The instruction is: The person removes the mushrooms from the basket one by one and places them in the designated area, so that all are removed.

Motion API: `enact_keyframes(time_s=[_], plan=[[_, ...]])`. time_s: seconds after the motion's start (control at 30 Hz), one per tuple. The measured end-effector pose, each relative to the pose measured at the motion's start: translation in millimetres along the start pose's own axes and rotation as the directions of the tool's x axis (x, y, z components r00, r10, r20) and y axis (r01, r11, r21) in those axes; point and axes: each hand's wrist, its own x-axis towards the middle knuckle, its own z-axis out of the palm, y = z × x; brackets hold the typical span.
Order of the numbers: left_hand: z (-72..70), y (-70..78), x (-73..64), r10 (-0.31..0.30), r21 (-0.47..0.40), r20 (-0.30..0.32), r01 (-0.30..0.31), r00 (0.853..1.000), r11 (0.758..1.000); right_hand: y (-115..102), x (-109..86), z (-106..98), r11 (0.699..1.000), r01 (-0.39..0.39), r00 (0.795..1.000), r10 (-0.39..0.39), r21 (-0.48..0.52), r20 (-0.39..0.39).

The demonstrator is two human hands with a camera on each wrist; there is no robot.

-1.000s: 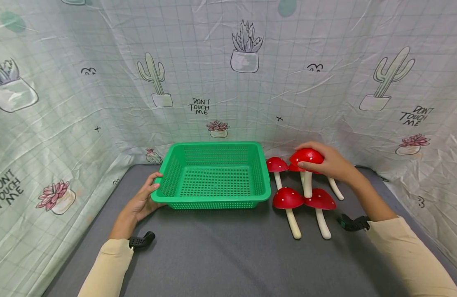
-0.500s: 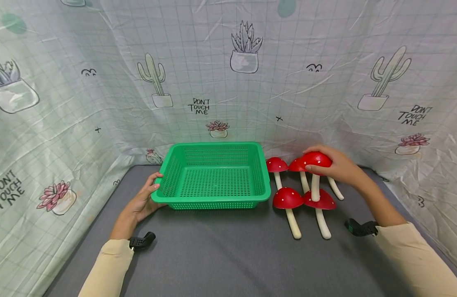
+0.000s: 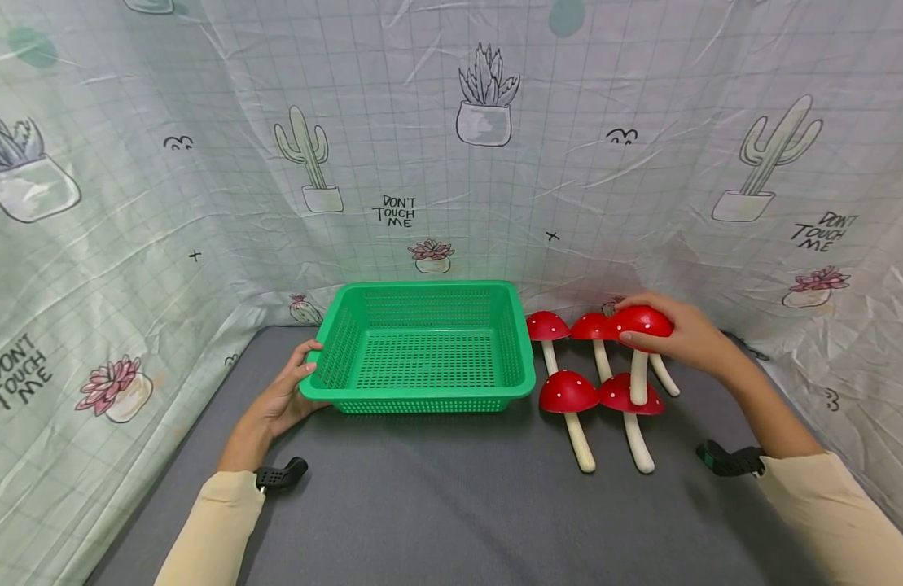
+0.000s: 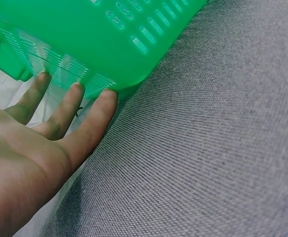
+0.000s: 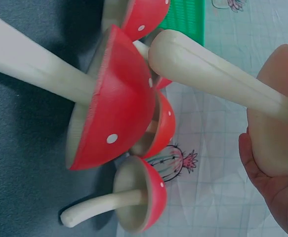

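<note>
My right hand (image 3: 681,330) grips a toy mushroom (image 3: 645,323) by its red, white-spotted cap, the pale stem (image 5: 203,69) pointing down. It hangs above the front right mushroom (image 3: 637,443) of a group lying on the table. Beside that one lies the front left mushroom (image 3: 568,393). Behind them are a back left mushroom (image 3: 548,327), a back middle mushroom (image 3: 590,327) and a third, mostly covered by the hand, its stem (image 3: 667,378) showing. My left hand (image 3: 282,399) touches the left side of a green plastic basket (image 3: 418,393); in the left wrist view its fingers (image 4: 92,123) are straight, tips against the wall.
The grey tabletop (image 3: 436,496) runs in front of the basket and mushrooms. A pale curtain (image 3: 392,163) printed with cacti surrounds the back and sides, close behind the basket. Each wrist wears a black camera (image 3: 282,472).
My right hand has shifted right and slightly toward me with the mushroom, uncovering the back middle mushroom. The left hand and basket stay where they were.
</note>
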Motion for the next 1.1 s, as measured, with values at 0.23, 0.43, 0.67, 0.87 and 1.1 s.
enact_keyframes(time_s=[0.23,0.43,0.67,0.87,1.1], plan=[[2.3,2.0,3.0,-0.014,0.019,-0.027,0.014,1.0,1.0,2,-6.5,-3,0.999,-0.043,0.999,0.043,-0.001,0.015],[2.2,2.8,3.4,-0.017,0.021,-0.036,0.017,0.999,1.0,3,-9.8,-5,0.997,-0.08,0.997,0.08,-0.006,0.01],[1.3,2.1,1.3,-0.025,0.026,-0.042,0.026,0.999,0.999,9,-17.2,-8,0.997,-0.073,0.997,0.073,-0.032,0.026],[1.0,1.5,0.7,-0.023,0.009,-0.032,0.023,0.999,1.0,16,-25.8,-13,0.996,-0.051,0.998,0.053,-0.073,0.031],[1.3,0.8,-0.1,-0.018,0.019,-0.032,0.019,0.999,1.0,25,-38.6,-23,0.991,-0.101,0.994,0.104,-0.091,0.024]])
